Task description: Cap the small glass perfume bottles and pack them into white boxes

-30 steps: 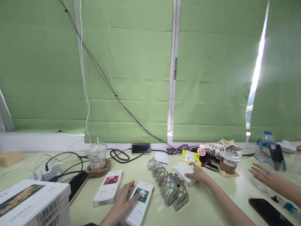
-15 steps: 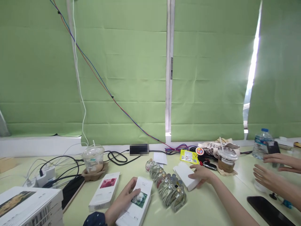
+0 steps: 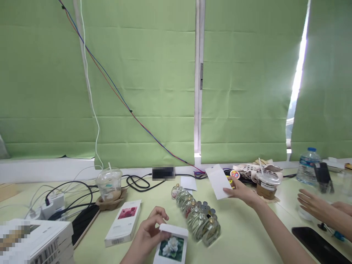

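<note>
White-flower box (image 3: 172, 248) in left hand (image 3: 150, 231)

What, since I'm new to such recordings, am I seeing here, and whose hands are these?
There's no machine: every picture comes from one camera worn on a person's head, looking forward and down at a pale green table. The wearer's left hand holds a white box printed with a white flower; the right hand holds a plain white piece. Between them stands a row of clear containers. To the left is a stack of boxes. The hand at far right is another person's.
</note>
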The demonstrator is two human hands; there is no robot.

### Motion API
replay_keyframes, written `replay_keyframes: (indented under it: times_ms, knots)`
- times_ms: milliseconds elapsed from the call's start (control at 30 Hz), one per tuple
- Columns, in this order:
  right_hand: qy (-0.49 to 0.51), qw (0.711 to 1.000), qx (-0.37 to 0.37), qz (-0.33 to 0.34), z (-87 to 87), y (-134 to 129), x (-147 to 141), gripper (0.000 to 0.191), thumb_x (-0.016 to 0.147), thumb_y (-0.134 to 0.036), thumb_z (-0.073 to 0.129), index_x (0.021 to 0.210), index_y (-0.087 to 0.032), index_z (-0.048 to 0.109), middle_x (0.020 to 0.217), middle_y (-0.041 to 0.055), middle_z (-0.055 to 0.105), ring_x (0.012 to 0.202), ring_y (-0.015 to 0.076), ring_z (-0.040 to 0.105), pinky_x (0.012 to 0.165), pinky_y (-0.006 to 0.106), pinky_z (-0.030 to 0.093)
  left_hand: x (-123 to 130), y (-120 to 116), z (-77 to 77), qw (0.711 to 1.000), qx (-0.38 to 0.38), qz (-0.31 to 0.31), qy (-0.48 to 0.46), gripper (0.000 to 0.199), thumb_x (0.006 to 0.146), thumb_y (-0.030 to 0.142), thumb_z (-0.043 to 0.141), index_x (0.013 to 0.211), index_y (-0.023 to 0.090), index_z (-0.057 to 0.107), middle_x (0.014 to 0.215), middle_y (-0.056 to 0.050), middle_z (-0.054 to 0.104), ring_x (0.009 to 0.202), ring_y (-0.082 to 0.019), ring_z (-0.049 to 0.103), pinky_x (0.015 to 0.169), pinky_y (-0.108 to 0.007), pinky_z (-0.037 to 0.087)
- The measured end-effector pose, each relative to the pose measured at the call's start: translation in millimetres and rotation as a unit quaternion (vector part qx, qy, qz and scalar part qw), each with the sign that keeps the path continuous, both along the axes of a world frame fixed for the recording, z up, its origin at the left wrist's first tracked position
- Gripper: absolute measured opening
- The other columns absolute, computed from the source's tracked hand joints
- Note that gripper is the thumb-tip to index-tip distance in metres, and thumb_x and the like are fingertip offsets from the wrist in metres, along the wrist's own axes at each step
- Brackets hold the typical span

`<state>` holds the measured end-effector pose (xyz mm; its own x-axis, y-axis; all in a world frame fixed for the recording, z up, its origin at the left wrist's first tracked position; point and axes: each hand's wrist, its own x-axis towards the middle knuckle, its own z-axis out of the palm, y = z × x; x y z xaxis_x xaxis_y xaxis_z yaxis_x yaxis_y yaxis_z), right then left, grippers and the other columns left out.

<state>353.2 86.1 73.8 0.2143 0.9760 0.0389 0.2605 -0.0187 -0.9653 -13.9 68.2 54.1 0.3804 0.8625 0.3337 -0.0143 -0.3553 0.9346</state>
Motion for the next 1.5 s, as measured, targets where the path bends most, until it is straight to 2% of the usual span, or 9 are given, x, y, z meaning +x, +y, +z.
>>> replay_keyframes:
  times_ms: [133,233,333,500,633,733,867,1200,1500]
  knots:
    - [0.217,0.960,0.087,0.154,27.6,-14.8,-35.8,0.053,0.066,-0.045,0.075,0.109,-0.025,0.053,0.104,0.0068,0.066,0.102,0.0239,0.062,0.094,0.043,0.049,7.2,-14.1,4.0,0.998,0.045,0.007,0.032,0.023,0.069,0.036,0.075,0.056,0.019,0.067,0.089,-0.005,0.048,0.083,-0.020,0.052,0.067,-0.028,0.045]
    - [0.355,0.911,0.133,0.166,36.0,-26.8,-76.9,0.055,0.066,-0.050,0.074,0.112,-0.027,0.052,0.118,0.0058,0.062,0.111,0.0250,0.058,0.094,0.045,0.048,11.1,-24.4,4.1,0.995,0.088,0.016,0.041,0.026,0.071,0.044,0.073,0.058,0.022,0.072,0.087,-0.006,0.049,0.085,-0.023,0.053,0.073,-0.032,0.046]
    - [0.423,0.879,0.112,0.189,32.0,-39.8,-116.9,0.054,0.066,-0.047,0.076,0.110,-0.028,0.052,0.115,0.0055,0.063,0.102,0.0250,0.061,0.081,0.044,0.052,12.7,-31.1,-0.1,0.991,0.127,0.020,0.032,0.028,0.072,0.049,0.070,0.059,0.025,0.073,0.085,-0.006,0.047,0.082,-0.023,0.053,0.071,-0.033,0.047]
    - [0.358,0.895,0.111,0.241,12.7,-57.1,-158.2,0.061,0.061,-0.048,0.080,0.109,-0.025,0.050,0.108,0.0074,0.066,0.094,0.0244,0.063,0.077,0.038,0.050,14.1,-38.1,-5.5,0.986,0.158,0.040,0.035,0.032,0.073,0.054,0.066,0.058,0.027,0.074,0.082,-0.007,0.047,0.075,-0.022,0.054,0.062,-0.032,0.051]
    - [0.245,0.923,0.146,0.259,-0.7,-62.1,-166.7,0.067,0.065,-0.052,0.076,0.117,-0.024,0.045,0.110,0.0096,0.065,0.103,0.0270,0.060,0.086,0.041,0.046,13.3,-42.6,-0.8,0.985,0.153,0.066,0.033,0.028,0.070,0.052,0.070,0.057,0.027,0.075,0.090,-0.008,0.056,0.088,-0.026,0.057,0.074,-0.035,0.052]
    - [0.143,0.943,0.170,0.249,-1.5,-66.1,-165.4,0.062,0.074,-0.050,0.068,0.123,-0.024,0.040,0.111,0.0092,0.063,0.103,0.0264,0.059,0.085,0.039,0.045,11.2,-44.1,4.2,0.986,0.136,0.094,0.036,0.028,0.068,0.052,0.071,0.057,0.027,0.074,0.098,-0.008,0.059,0.094,-0.028,0.057,0.079,-0.035,0.051]
    - [0.066,0.949,0.191,0.244,6.8,-72.3,-161.5,0.058,0.080,-0.046,0.063,0.127,-0.022,0.037,0.110,0.0082,0.063,0.099,0.0246,0.059,0.082,0.036,0.045,9.4,-42.3,6.3,0.984,0.153,0.088,0.006,0.026,0.072,0.048,0.070,0.062,0.025,0.074,0.085,-0.006,0.053,0.083,-0.023,0.056,0.075,-0.032,0.051]
    - [0.029,0.949,0.187,0.251,11.5,-70.0,-156.5,0.052,0.080,-0.036,0.063,0.124,-0.022,0.039,0.102,0.0064,0.066,0.084,0.0193,0.061,0.066,0.028,0.045,5.0,-34.9,-2.1,0.970,0.204,0.129,0.009,0.031,0.072,0.048,0.070,0.059,0.020,0.069,0.093,-0.005,0.048,0.090,-0.020,0.052,0.082,-0.027,0.049]
    - [0.016,0.954,0.155,0.258,17.2,-62.4,-149.0,0.048,0.074,-0.030,0.067,0.116,-0.018,0.046,0.097,0.0077,0.067,0.081,0.0203,0.063,0.067,0.031,0.049,9.1,-38.1,-1.5,0.955,0.264,0.138,0.010,0.021,0.078,0.041,0.068,0.066,0.024,0.069,0.099,-0.004,0.045,0.090,-0.018,0.052,0.084,-0.025,0.044]
